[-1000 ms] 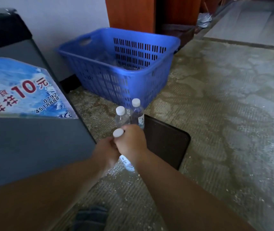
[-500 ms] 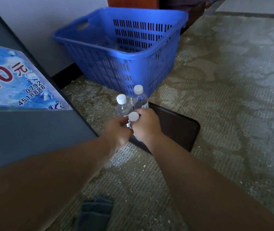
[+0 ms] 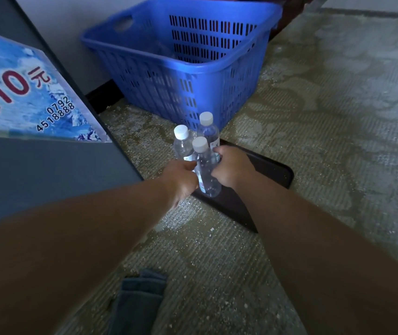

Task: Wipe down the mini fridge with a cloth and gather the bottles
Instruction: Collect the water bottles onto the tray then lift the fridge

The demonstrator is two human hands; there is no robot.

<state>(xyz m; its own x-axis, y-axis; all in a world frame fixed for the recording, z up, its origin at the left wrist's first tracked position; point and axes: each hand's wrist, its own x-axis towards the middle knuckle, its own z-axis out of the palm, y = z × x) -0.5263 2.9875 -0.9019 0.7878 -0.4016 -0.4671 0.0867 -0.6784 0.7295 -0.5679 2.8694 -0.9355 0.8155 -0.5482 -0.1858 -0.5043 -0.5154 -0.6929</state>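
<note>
**Both hands close on a cluster of three bottles beside the blue basket**

Down on the floor [image 3: 326, 122], just in front of the blue basket [image 3: 207, 93], three clear bottles with white caps are bunched together and touching. The front bottle [image 3: 206, 175] sits between the person's two hands. Its cap leans slightly toward the fridge and its base is over the near edge of a dark tray [image 3: 268, 171]. I cannot tell whether the base rests on the tray or is lifted just off it.

The left hand [image 3: 181, 176] comes in from the fridge side, its fingers curled and its thumb laid against the front bottle's side. The right hand [image 3: 233, 165] comes in from the other side, its fingers wrapped round the same bottle at label height. The fingertips reach into the gap toward the back bottle [image 3: 208, 131]. So the two hands hold the front bottle between them.

The left bottle [image 3: 182, 145] stands upright just behind the left hand, close against the other two. The back bottle stands upright nearest the basket wall.

The mini fridge [image 3: 48, 170] is a dark grey box on the person's left, and a blue sticker [image 3: 24, 93] with red and black print lies across its top. The bottles are near its front corner but not touching it.

The cloth [image 3: 140, 296], dark blue and folded, lies on the floor between the person's forearms, well apart from the bottles and from both hands. The floor around it is speckled with pale grit.
</note>
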